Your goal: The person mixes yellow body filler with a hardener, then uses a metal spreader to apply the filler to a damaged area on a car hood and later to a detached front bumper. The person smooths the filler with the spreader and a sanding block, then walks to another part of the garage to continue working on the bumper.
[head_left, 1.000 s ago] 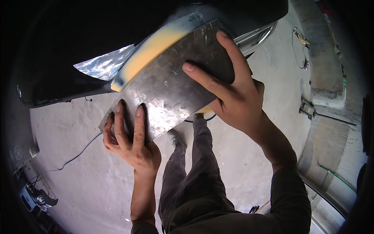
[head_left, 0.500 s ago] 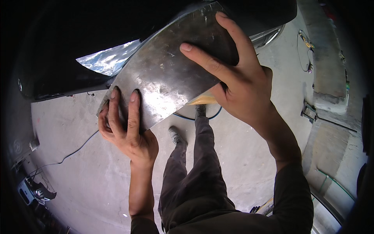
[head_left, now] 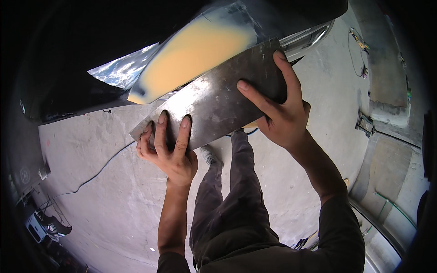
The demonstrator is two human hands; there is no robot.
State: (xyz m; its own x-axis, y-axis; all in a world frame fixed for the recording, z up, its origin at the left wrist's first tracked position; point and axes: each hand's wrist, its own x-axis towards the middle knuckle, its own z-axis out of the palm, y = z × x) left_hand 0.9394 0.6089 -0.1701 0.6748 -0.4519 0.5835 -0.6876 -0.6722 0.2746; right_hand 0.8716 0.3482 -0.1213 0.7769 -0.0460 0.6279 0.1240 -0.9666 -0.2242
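Between my hands is a thin, grey metal sheet (head_left: pixel 214 102), tilted with its right end higher. My left hand (head_left: pixel 170 157) grips its lower left part, several fingertips on the near face and the thumb hidden. At the right end, my right hand (head_left: pixel 284 111) holds it with two fingers spread over the face; the other fingers are mostly out of sight behind it. Just beyond the sheet's far edge is a smooth yellow filler patch (head_left: pixel 195 54) with grey borders, on a glossy black car body (head_left: pixel 68 86). Whether sheet and patch touch, I cannot tell.
A blue hose (head_left: pixel 98 168) runs over the concrete floor (head_left: pixel 91 209) at the left, toward a blue-and-grey device (head_left: pixel 38 227). A cable with a yellow part (head_left: pixel 359 41) lies at the far right. Chrome trim (head_left: pixel 314 36) shows beyond my right hand.
Both hands have brought the metal sheet nearer to me and slightly right, away from the car body. The yellow filler patch it covered now shows.
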